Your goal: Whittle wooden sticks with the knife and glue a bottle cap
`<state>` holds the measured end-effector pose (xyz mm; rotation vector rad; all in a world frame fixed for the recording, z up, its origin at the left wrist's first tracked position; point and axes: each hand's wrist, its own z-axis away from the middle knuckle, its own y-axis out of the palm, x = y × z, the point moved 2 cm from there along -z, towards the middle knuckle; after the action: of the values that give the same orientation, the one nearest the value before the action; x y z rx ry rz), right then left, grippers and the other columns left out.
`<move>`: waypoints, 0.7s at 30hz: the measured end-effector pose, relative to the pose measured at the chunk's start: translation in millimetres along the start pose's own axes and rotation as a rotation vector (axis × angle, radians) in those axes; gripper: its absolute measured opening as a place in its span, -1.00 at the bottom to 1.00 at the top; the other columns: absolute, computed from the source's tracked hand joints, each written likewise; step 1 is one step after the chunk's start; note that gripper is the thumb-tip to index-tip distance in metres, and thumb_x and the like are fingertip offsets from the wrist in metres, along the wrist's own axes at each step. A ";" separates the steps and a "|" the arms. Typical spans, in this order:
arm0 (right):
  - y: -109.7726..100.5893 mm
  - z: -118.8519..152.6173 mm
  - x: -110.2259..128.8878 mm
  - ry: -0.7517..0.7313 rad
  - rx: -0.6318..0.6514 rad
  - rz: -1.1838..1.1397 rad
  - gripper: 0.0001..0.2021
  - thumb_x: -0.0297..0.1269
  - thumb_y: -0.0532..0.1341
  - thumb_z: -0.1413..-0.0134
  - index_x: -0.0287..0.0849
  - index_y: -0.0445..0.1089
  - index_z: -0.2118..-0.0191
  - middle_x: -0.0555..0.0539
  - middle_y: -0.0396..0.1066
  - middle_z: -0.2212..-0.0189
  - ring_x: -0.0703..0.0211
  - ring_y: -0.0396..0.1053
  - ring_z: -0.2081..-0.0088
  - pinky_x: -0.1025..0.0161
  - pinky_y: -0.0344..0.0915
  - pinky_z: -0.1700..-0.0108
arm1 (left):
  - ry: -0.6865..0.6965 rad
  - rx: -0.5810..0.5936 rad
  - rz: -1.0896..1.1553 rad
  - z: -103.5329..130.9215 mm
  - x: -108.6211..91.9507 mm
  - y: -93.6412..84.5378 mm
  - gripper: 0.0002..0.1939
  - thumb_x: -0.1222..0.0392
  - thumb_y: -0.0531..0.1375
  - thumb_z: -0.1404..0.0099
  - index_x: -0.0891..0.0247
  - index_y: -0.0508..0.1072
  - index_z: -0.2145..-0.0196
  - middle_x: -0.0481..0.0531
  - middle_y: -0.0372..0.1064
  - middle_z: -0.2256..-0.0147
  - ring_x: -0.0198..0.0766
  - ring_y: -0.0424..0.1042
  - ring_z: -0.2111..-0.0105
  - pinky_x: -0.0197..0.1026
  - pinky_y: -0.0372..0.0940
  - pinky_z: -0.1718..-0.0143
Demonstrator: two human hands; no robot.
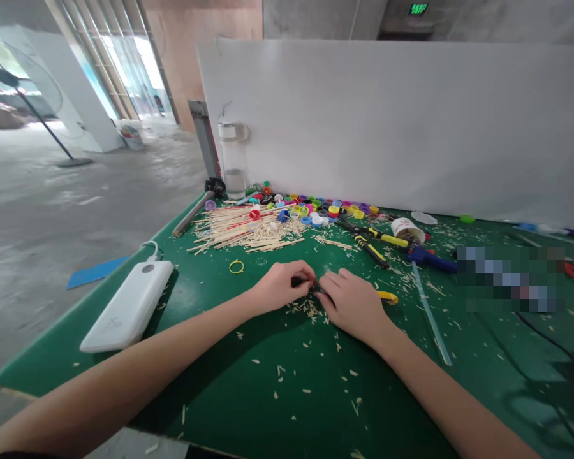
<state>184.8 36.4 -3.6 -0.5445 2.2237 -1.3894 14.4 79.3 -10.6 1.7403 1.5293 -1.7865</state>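
My left hand (287, 285) and my right hand (356, 306) meet over the middle of the green table, fingertips nearly touching. The left thumb and forefinger are pinched together at a tiny dark and reddish piece, too small to name. My right hand is closed, its fingers curled toward the same spot, and what it holds is mostly hidden. From behind its knuckles a yellow handle-like end (388, 297) sticks out; whether the hand grips it I cannot tell. Under the fingertips lies a small heap of wood shavings (310, 310). A yellow ring (236, 266) rests beyond my left forearm.
Thin wooden sticks (239, 226) and colourful bottle caps (316, 220) lie at the back. Yellow-and-black pliers (370, 250), a tipped white cup (406, 230), a blue glue gun (430, 260) and a clear glue stick (430, 315) are to the right. A white power bank (129, 309) lies left.
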 end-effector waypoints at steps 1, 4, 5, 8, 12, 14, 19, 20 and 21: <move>0.3 -0.6 -0.3 -0.002 0.003 -0.001 -0.83 -0.25 0.07 -0.19 -0.18 0.31 0.36 -0.05 0.34 0.45 0.16 0.14 0.38 0.24 -0.03 0.41 | 0.003 0.007 0.003 0.2 -0.3 0.1 -0.85 0.28 0.09 -0.21 0.27 0.39 0.24 0.03 0.49 0.30 -0.32 0.48 0.28 -0.27 0.36 0.24; 1.2 -1.4 -0.3 -0.002 0.007 -0.006 -0.83 -0.24 0.07 -0.19 -0.18 0.31 0.35 -0.05 0.34 0.44 0.17 0.14 0.39 0.25 -0.05 0.43 | 0.007 0.019 -0.001 1.0 -1.8 -0.1 -0.85 0.28 0.08 -0.21 0.27 0.40 0.25 0.02 0.49 0.31 -0.33 0.48 0.30 -0.28 0.35 0.26; 1.5 -1.2 0.1 0.000 0.007 -0.009 -0.84 -0.24 0.07 -0.19 -0.18 0.32 0.34 -0.04 0.34 0.44 0.17 0.14 0.39 0.25 -0.05 0.43 | 0.004 0.023 -0.011 1.2 -2.4 -0.2 -0.84 0.28 0.08 -0.21 0.27 0.40 0.25 0.01 0.49 0.32 -0.33 0.47 0.32 -0.29 0.35 0.28; 1.6 0.5 2.0 0.010 -0.011 -0.004 -0.84 -0.24 0.08 -0.19 -0.18 0.33 0.33 -0.05 0.34 0.44 0.16 0.14 0.38 0.24 -0.05 0.43 | -0.003 0.026 -0.031 1.4 -3.5 -0.5 -0.83 0.29 0.07 -0.21 0.27 0.42 0.26 -0.01 0.48 0.37 -0.35 0.45 0.37 -0.30 0.33 0.33; 0.6 2.6 4.0 0.034 -0.064 0.031 -0.81 -0.27 0.05 -0.20 -0.19 0.33 0.37 -0.06 0.33 0.45 0.16 0.13 0.38 0.23 -0.02 0.39 | -0.005 0.011 -0.039 0.7 -2.0 -1.0 -0.81 0.28 0.06 -0.21 0.26 0.43 0.24 -0.01 0.48 0.33 -0.34 0.44 0.36 -0.29 0.32 0.32; 0.7 2.0 3.3 0.036 -0.067 0.036 -0.81 -0.27 0.05 -0.20 -0.19 0.32 0.38 -0.06 0.32 0.46 0.16 0.12 0.39 0.23 -0.02 0.39 | -0.007 -0.019 -0.082 0.0 -0.9 -1.9 -0.80 0.27 0.07 -0.21 0.25 0.45 0.25 -0.01 0.48 0.33 -0.34 0.42 0.37 -0.27 0.31 0.33; 3.7 -1.7 -0.9 0.032 0.015 -0.015 -0.84 -0.24 0.07 -0.19 -0.17 0.32 0.33 -0.03 0.34 0.43 0.17 0.15 0.38 0.25 -0.06 0.44 | 0.003 -0.014 -0.117 -1.7 -0.5 -2.8 -0.81 0.27 0.07 -0.21 0.24 0.47 0.28 -0.04 0.48 0.34 -0.34 0.40 0.37 -0.28 0.29 0.33; 4.1 -1.9 -0.9 0.028 0.024 -0.017 -0.83 -0.23 0.07 -0.19 -0.17 0.32 0.32 -0.03 0.34 0.43 0.17 0.15 0.38 0.25 -0.07 0.45 | 0.002 -0.006 -0.111 -1.8 -0.6 -2.9 -0.80 0.28 0.07 -0.20 0.24 0.46 0.27 -0.04 0.47 0.34 -0.35 0.40 0.38 -0.28 0.29 0.33; 4.2 -1.8 -0.5 0.027 0.021 -0.011 -0.83 -0.22 0.07 -0.20 -0.18 0.32 0.33 -0.04 0.34 0.44 0.17 0.15 0.38 0.25 -0.07 0.45 | -0.002 -0.003 -0.104 -1.9 -0.6 -3.1 -0.80 0.29 0.06 -0.20 0.24 0.46 0.27 -0.04 0.47 0.34 -0.35 0.40 0.38 -0.29 0.29 0.34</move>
<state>183.9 39.7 -6.6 -0.5352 2.2278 -1.4319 13.4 81.8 -8.1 1.6861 1.6492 -1.8318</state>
